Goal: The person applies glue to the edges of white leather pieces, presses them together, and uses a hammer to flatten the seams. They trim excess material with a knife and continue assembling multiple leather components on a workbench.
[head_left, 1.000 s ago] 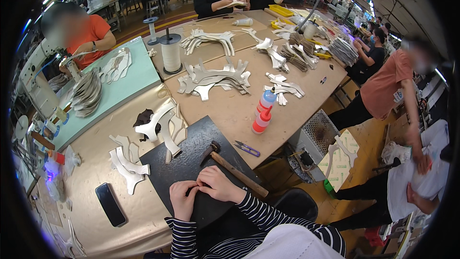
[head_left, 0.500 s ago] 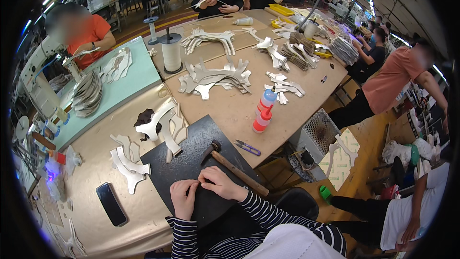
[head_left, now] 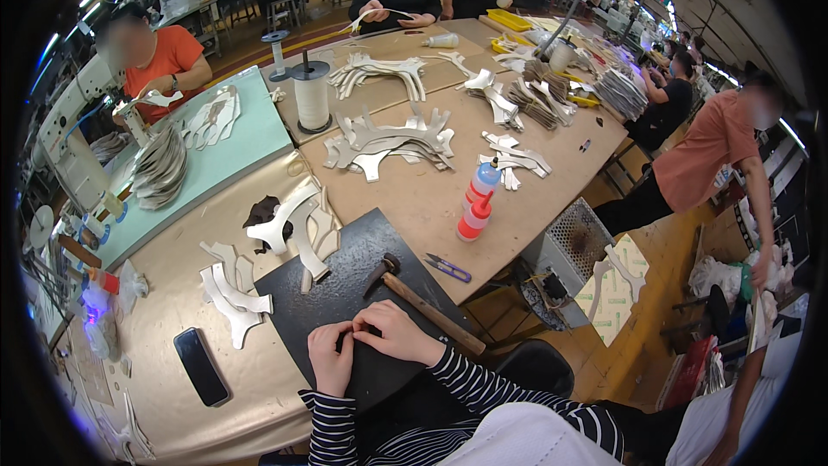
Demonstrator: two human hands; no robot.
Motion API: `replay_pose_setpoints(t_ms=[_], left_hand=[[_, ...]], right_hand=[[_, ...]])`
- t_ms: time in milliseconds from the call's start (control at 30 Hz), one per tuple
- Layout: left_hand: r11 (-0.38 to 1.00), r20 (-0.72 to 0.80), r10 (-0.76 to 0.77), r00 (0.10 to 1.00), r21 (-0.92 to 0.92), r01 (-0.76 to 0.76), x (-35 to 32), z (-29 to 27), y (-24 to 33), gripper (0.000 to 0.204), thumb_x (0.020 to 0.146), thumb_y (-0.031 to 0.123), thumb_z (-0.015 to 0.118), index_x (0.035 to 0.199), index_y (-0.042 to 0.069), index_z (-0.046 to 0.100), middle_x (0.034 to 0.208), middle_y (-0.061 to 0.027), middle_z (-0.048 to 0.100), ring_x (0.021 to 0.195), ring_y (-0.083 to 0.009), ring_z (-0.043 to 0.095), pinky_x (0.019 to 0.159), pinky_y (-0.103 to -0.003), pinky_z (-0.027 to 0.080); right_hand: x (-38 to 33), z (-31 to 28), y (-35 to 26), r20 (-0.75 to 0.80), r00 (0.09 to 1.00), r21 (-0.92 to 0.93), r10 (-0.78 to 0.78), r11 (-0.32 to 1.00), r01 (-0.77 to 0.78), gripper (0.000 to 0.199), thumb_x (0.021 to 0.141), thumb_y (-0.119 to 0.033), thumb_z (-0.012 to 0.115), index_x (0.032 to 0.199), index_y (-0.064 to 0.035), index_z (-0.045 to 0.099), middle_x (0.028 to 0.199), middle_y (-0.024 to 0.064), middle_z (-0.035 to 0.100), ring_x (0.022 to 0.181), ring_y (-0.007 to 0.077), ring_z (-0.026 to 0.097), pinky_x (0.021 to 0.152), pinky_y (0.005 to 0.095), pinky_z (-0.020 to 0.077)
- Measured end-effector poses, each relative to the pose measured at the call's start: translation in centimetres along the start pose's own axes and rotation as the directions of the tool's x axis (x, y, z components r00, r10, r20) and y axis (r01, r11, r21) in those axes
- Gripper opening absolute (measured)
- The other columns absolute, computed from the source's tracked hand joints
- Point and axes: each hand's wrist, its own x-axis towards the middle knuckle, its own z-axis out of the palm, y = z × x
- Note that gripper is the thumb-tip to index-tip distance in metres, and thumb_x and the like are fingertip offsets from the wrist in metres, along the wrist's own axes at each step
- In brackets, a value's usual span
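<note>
My left hand (head_left: 330,359) and my right hand (head_left: 398,334) meet over the near part of a black board (head_left: 358,246). The fingertips of both are pinched together and nearly touch. Whatever is between them, if anything, is too small or hidden to make out. Just beyond my right hand, a hammer (head_left: 435,314) with a wooden handle lies aslant on the board. White, branching cut pieces (head_left: 279,223) are piled at the board's far left edge, partly on a dark scrap. More such pieces (head_left: 235,300) rest to the left of the board.
A dark phone (head_left: 201,367) lies at left. Purple-handled thread snips (head_left: 448,267) and two red-and-clear bottles (head_left: 476,207) are to the right. A thread cone (head_left: 310,102) and stacked pieces (head_left: 388,145) stand farther back. Co-workers sit and stand around the tables.
My hands stay pinched together, with only slight finger movement. At right, the person in white bends lower and the standing person's arm reaches down. The person in orange shifts slightly.
</note>
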Motion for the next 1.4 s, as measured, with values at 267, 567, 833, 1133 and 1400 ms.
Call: replay_pose_setpoints(t_ms=[267,567,833,1133,1400], left_hand=[[1.0,0.017,0.011,1.0,0.003,-0.011,0.05,-0.04,-0.09,0.011,0.084,0.006,0.068,0.095,0.005,0.07,0.092,-0.0086,0.068,0.094,-0.0276,0.062,0.092,-0.039,0.042],[1.0,0.012,0.016,1.0,0.021,-0.016,0.09,0.04,0.01,0.011,0.085,0.007,0.067,0.096,0.005,0.07,0.092,-0.0089,0.068,0.094,-0.0275,0.062,0.092,-0.039,0.042],[1.0,0.015,0.013,1.0,0.018,-0.013,0.06,0.03,-0.04,0.012,0.084,0.007,0.067,0.096,0.005,0.07,0.093,-0.009,0.069,0.095,-0.0276,0.062,0.093,-0.04,0.042],[0.999,0.01,0.031,0.999,0.041,-0.031,-0.06,-0.03,-0.02,0.016,0.081,0.01,0.071,0.097,0.008,0.07,0.093,-0.0061,0.069,0.096,-0.0254,0.063,0.095,-0.039,0.041],[0.999,0.043,0.032,0.999,0.038,-0.034,0.12,-0.15,0.35,0.015,0.081,0.012,0.072,0.096,0.009,0.072,0.093,-0.0048,0.069,0.096,-0.0246,0.063,0.096,-0.04,0.04]], right_hand=[[-0.03,0.1,0.0,-0.008,1.0,-0.016,-0.002,1.0,0.002,0.013,0.09,-0.019,0.067,0.091,-0.0072,0.062,0.084,0.0068,0.061,0.088,0.0252,0.06,0.088,0.037,0.0417],[-0.1,0.14,0.1,0.005,1.0,-0.011,0.006,1.0,-0.006,0.013,0.09,-0.019,0.066,0.091,-0.007,0.062,0.084,0.0068,0.062,0.088,0.0252,0.06,0.088,0.0372,0.0417],[-0.07,0.24,0.15,0.002,1.0,-0.018,0.006,1.0,-0.006,0.012,0.09,-0.018,0.067,0.09,-0.007,0.062,0.083,0.0069,0.061,0.087,0.0252,0.06,0.088,0.0372,0.0419],[-0.13,0.08,0.02,-0.027,0.997,-0.032,-0.079,0.996,0.078,0.014,0.091,-0.021,0.067,0.093,-0.0066,0.066,0.088,0.0056,0.065,0.091,0.024,0.061,0.09,0.0366,0.0414],[-0.28,0.51,0.93,-0.014,0.995,-0.078,-0.096,0.992,0.095,0.017,0.093,-0.023,0.065,0.088,-0.0057,0.065,0.086,0.0073,0.064,0.089,0.0253,0.061,0.089,0.0374,0.0418]])
